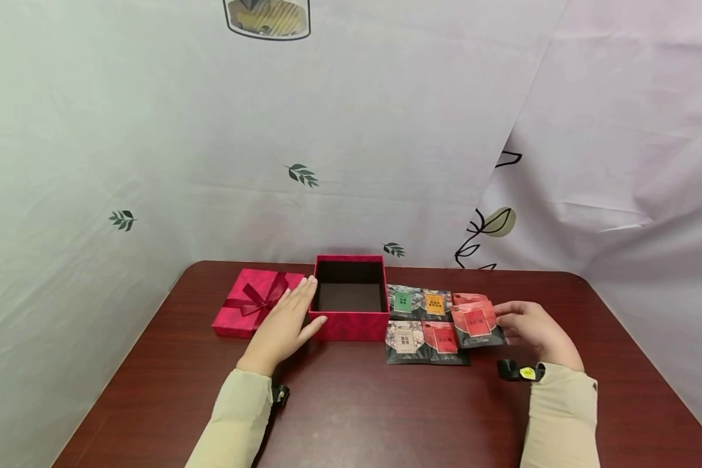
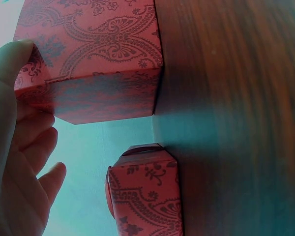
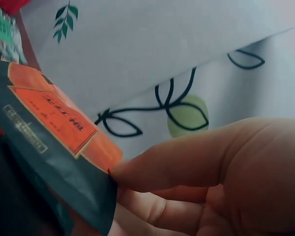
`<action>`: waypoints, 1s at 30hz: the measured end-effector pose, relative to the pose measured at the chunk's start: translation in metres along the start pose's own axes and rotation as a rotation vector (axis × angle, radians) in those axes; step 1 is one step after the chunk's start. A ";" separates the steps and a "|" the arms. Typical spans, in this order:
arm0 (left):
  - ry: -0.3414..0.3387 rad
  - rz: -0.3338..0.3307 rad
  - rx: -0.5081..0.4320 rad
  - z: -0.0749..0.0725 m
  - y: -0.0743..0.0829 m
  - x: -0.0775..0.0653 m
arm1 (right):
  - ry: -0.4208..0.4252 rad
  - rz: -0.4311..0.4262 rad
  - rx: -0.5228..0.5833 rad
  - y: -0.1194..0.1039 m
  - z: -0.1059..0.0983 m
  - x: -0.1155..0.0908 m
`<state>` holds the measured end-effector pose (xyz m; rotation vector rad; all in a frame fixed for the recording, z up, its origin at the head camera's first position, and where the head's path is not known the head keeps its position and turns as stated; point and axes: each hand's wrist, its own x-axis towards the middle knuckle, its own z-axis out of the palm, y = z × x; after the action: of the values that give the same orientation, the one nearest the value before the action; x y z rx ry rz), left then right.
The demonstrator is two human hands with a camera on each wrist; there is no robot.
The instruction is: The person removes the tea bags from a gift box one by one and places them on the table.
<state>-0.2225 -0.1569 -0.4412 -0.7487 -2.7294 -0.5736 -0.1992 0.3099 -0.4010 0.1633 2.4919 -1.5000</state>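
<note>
My right hand [image 1: 535, 330] pinches the right edge of a red and black sachet [image 1: 477, 322], thumb on its printed face in the right wrist view. The sachet is tilted and raised over several similar sachets, among them a green-labelled one [image 1: 403, 301], an orange-labelled one [image 1: 435, 303], a beige-labelled one [image 1: 406, 340] and a red one [image 1: 442, 339]. My left hand [image 1: 283, 324] rests with fairly straight fingers against the left side of a red patterned box [image 1: 351, 326]. Its thumb touches the front near the corner. The box stands without its lid, and its dark inside shows nothing in it.
Left of the box lies its red lid [image 1: 234, 318] with a dark red ribbon bow, partly behind my left hand. The brown wooden table [image 1: 351, 416] reaches back to a pale printed cloth [image 1: 222, 143].
</note>
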 end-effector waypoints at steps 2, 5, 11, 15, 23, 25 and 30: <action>-0.003 -0.003 -0.001 0.000 0.000 0.000 | 0.000 0.013 -0.016 0.003 -0.002 0.000; -0.005 -0.007 -0.002 0.000 0.000 0.000 | -0.001 0.033 -0.044 0.008 -0.005 0.001; -0.019 -0.018 0.001 0.000 -0.001 0.000 | -0.002 0.073 -0.063 0.017 -0.007 0.005; -0.019 -0.018 0.000 0.000 -0.001 0.000 | -0.004 0.089 -0.057 0.023 -0.009 0.006; -0.009 -0.006 0.001 0.000 0.000 0.000 | -0.017 0.120 -0.027 0.029 -0.008 0.005; -0.009 -0.007 0.003 0.000 0.000 0.000 | -0.023 0.126 -0.024 0.028 -0.007 0.005; -0.002 -0.002 -0.001 0.000 0.000 0.000 | -0.037 0.132 -0.020 0.027 -0.007 0.005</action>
<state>-0.2228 -0.1566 -0.4415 -0.7468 -2.7322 -0.5756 -0.1993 0.3282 -0.4221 0.2888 2.4150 -1.4126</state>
